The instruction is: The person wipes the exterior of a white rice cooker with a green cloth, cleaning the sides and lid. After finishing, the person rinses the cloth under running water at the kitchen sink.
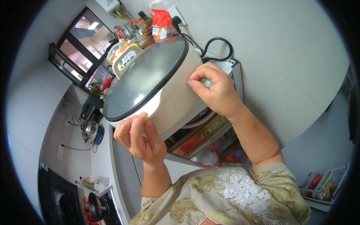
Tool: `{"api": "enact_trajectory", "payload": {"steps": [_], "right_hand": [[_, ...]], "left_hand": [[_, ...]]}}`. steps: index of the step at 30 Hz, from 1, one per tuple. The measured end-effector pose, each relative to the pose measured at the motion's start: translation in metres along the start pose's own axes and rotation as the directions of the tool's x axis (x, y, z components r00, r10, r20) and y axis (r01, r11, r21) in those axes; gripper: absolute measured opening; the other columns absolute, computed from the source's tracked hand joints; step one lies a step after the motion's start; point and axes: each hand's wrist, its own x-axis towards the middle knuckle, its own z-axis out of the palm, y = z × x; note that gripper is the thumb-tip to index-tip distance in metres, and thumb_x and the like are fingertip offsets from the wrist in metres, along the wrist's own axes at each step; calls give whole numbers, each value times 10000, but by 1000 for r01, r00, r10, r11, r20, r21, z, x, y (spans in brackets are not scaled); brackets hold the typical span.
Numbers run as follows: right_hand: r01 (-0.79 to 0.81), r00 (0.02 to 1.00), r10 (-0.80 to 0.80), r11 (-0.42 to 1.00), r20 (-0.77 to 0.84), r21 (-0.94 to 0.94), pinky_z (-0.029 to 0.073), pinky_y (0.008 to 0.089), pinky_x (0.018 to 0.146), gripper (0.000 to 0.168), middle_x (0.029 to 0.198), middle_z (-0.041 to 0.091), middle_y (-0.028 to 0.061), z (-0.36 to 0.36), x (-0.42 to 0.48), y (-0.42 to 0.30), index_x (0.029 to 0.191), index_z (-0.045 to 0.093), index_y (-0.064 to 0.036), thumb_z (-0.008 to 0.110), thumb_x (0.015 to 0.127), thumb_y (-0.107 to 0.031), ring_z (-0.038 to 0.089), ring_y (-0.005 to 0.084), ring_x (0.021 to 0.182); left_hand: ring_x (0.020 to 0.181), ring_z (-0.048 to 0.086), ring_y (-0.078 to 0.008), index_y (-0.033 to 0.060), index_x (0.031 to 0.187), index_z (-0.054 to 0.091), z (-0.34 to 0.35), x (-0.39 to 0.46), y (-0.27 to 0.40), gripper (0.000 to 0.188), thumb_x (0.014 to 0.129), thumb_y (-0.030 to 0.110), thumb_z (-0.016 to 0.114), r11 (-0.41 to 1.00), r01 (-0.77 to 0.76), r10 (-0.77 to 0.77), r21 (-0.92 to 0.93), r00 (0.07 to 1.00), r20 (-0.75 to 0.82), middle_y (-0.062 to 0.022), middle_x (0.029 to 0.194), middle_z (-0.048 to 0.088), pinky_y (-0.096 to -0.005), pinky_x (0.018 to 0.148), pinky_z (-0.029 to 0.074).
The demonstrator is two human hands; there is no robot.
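A large cream electric cooking pot (pixel 180 98) stands tilted in the picture, covered by a dark-rimmed glass lid (pixel 146 76) with condensation on it. A cream handle (pixel 128 60) with a printed sticker rises from the lid. My left hand (pixel 140 137) has its fingertips at the pot's near rim, by the side grip. In my right hand (pixel 216 90) is a small greenish-white scouring pad or cloth (pixel 206 83), pinched in curled fingers against or close to the pot's outer wall. The pad is mostly hidden by the fingers.
Behind the pot stand a red food bag (pixel 161 21), a bottle (pixel 144 18) and jars. A black power cord (pixel 225 40) loops beside the wall. Below are shelves with a printed box (pixel 202 135) and plastic bags (pixel 208 157). A steel pot (pixel 90 130) and a wok (pixel 96 206) sit leftward.
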Motion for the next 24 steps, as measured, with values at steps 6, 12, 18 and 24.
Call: {"api": "enact_trajectory", "payload": {"steps": [6,12,18,24], "right_hand": [[-74,995,72,997,-72,-26,482,325,721,87,862,613,91,-7,12,20,841,627,-13,679,831,-81,597,221,788],[76,995,-79,996,-62,-47,482,341,720,81,852,605,102,5,1,6,821,612,-12,669,825,-70,597,254,799],[-82,988,61,987,-143,-141,482,339,717,91,860,603,105,-11,11,41,848,606,-10,655,842,-87,591,243,798],[-67,983,76,996,-167,59,473,318,769,94,879,597,73,-5,-1,25,867,605,-11,673,843,-71,579,206,824]], "left_hand": [[943,488,-222,32,1014,675,1,0,2,143,874,61,666,1000,10,-10,-8,1000,-9,-72,993,529,-322,816,403],[944,491,-221,35,1014,678,1,0,2,148,871,70,671,1000,14,-14,-3,1000,-8,-69,994,535,-321,820,395],[937,496,-221,36,1013,680,1,2,2,148,871,79,674,1000,3,-3,-6,1000,-13,-68,983,538,-319,816,396],[935,497,-221,39,1014,681,0,-1,-1,147,872,79,674,1000,10,-10,-8,1000,-10,-66,983,536,-322,812,405]]}}
